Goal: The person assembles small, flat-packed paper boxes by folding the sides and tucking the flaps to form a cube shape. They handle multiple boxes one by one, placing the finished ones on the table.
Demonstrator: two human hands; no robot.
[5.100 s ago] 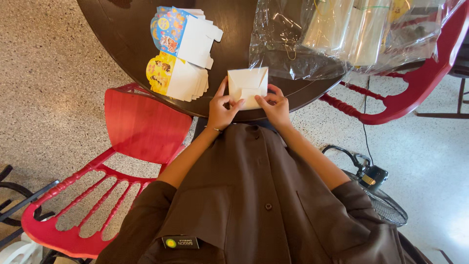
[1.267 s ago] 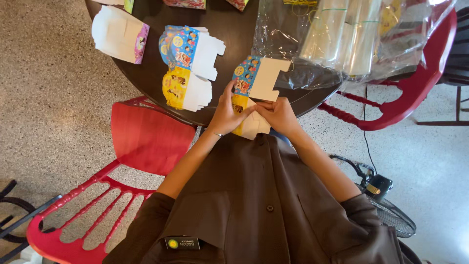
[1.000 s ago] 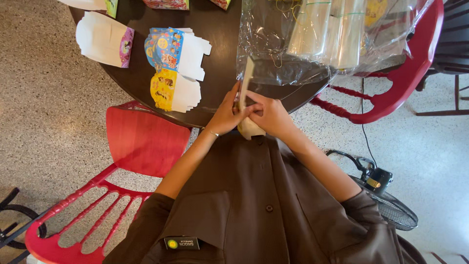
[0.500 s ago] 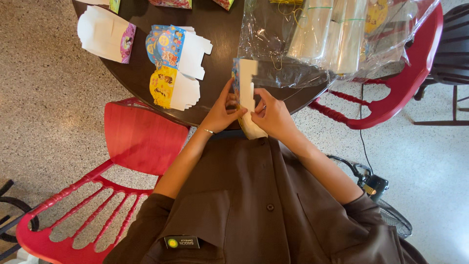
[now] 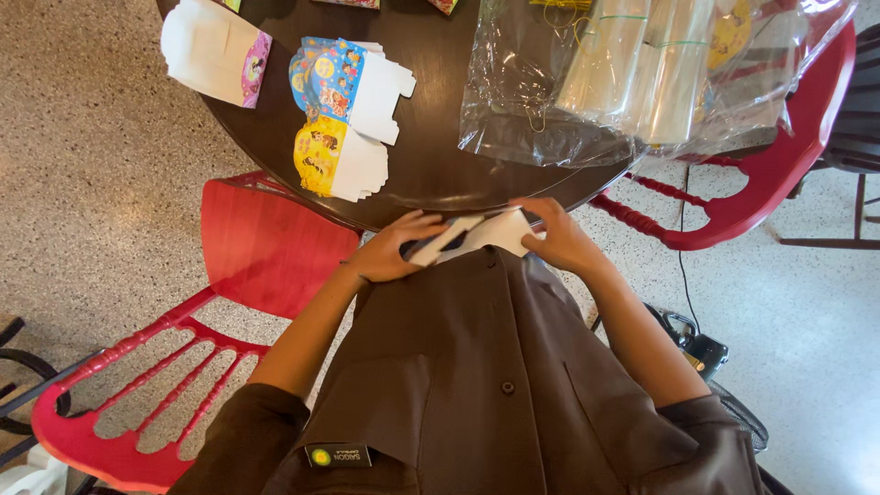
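Lowered from upright, white paper box lies flat between both hands, empty.

Your hands hold a white flat carton at the near edge of the round table. On it lie colourful flat cartons, a white folded box far left, a clear plastic bag right.

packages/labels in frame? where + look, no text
Flat white carton: held by left hand and right hand at table edge.
Printed carton stack: table left-centre, blue, yellow, white.
Folded carton: far left, white, purple side.
Clear bag: table right, crinkled plastic.
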